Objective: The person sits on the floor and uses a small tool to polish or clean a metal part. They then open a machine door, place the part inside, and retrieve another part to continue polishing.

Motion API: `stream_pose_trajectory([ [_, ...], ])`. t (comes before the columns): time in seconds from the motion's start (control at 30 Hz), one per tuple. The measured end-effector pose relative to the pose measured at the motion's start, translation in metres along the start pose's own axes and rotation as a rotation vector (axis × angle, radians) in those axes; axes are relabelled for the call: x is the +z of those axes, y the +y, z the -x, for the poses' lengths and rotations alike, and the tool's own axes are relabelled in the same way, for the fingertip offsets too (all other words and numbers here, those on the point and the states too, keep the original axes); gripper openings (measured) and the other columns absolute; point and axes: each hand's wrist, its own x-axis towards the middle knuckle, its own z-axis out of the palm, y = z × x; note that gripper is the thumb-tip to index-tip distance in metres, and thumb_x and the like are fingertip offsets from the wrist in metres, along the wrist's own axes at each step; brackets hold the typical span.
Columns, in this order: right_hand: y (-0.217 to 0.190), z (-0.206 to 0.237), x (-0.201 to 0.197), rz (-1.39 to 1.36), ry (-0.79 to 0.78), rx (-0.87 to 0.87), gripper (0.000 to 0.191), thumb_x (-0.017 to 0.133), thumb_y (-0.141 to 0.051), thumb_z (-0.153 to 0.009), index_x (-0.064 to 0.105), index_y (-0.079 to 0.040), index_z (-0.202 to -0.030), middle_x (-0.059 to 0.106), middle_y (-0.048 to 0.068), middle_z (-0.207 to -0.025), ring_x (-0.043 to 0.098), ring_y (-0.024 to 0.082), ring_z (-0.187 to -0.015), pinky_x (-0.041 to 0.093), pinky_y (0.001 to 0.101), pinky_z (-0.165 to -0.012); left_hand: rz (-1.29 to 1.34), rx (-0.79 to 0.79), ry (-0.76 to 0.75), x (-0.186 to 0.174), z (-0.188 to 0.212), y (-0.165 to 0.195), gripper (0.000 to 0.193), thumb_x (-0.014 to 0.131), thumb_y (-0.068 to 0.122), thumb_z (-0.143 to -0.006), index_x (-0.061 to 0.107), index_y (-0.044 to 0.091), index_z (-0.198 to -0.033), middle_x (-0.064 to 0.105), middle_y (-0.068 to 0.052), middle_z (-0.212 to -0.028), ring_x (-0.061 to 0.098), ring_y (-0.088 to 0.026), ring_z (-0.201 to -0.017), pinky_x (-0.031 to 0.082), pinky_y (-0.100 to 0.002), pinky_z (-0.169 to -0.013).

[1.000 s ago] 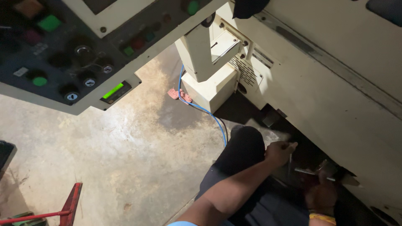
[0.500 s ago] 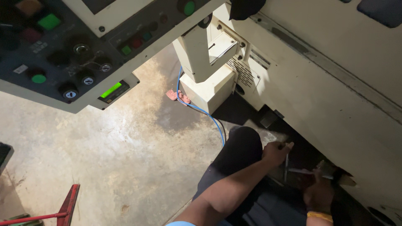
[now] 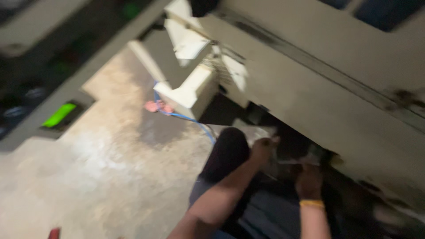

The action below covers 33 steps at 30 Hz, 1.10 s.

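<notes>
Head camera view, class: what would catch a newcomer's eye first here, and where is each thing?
First, the two hands under the cream machine body at lower right: the left hand and the right hand, with a yellow wristband, both reach into the dark gap. Next, the glowing green light at the left, and the blue cable on the concrete floor.

Bare concrete floor [image 3: 102, 177] down there, pale, stained and catching a soft shine. A cream machine housing [image 3: 318, 88], scuffed and grimy, fills the upper right. At left a dark control panel [image 3: 40, 102] with a green-lit display [image 3: 59, 114]. A blue cable [image 3: 186, 118] trails across the floor. All motion-blurred.
</notes>
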Motion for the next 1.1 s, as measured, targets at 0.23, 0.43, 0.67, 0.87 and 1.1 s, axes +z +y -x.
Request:
stream_pose_trajectory([
  [0.23,-0.002,0.006,-0.003,-1.729,-0.004,0.934,0.031,0.062,-0.034,-0.105,0.061,-0.006,-0.118,0.064,0.010,-0.100,0.066,0.024,-0.089,0.058,0.0426,-0.074,0.089,0.019,-0.017,0.007,0.001,-0.011,0.032,0.067,0.029,-0.096,0.076,0.001,-0.109,0.073,-0.010,-0.080,0.063,-0.016,-0.065,0.051,-0.036,-0.060],
  [0.43,0.000,0.006,0.001,-1.880,0.006,1.051,0.024,0.067,-0.032,-0.099,0.063,-0.011,-0.110,0.067,0.007,-0.093,0.069,0.024,-0.083,0.057,0.0417,-0.071,0.028,0.126,0.001,0.009,0.001,-0.021,0.039,0.072,0.034,-0.097,0.076,-0.004,-0.097,0.070,-0.011,-0.074,0.059,-0.014,-0.065,0.048,-0.034,-0.061],
  [0.67,-0.005,0.009,0.009,-1.621,0.099,0.939,0.020,0.068,-0.021,-0.095,0.068,-0.007,-0.108,0.071,0.005,-0.094,0.069,0.023,-0.087,0.058,0.0407,-0.075,-0.064,0.179,-0.005,0.011,0.010,-0.009,0.042,0.071,0.038,-0.094,0.075,-0.004,-0.099,0.073,-0.008,-0.074,0.063,-0.013,-0.064,0.051,-0.034,-0.061],
  [0.87,-0.002,0.011,0.001,-1.868,0.135,0.968,0.019,0.070,-0.024,-0.096,0.064,-0.008,-0.106,0.068,0.006,-0.088,0.070,0.023,-0.076,0.058,0.0390,-0.064,-0.066,0.057,-0.034,0.008,0.021,0.011,0.047,0.072,0.042,-0.096,0.074,-0.005,-0.090,0.064,-0.007,-0.065,0.054,-0.012,-0.058,0.044,-0.032,-0.055],
  [1.1,-0.006,0.006,-0.001,-1.661,0.081,0.890,0.024,0.070,-0.032,-0.096,0.065,-0.010,-0.104,0.069,0.006,-0.085,0.068,0.019,-0.071,0.057,0.0372,-0.059,-0.013,0.005,-0.071,0.010,0.023,0.015,0.046,0.072,0.040,-0.096,0.074,-0.005,-0.088,0.064,-0.007,-0.064,0.057,-0.012,-0.055,0.047,-0.031,-0.052],
])
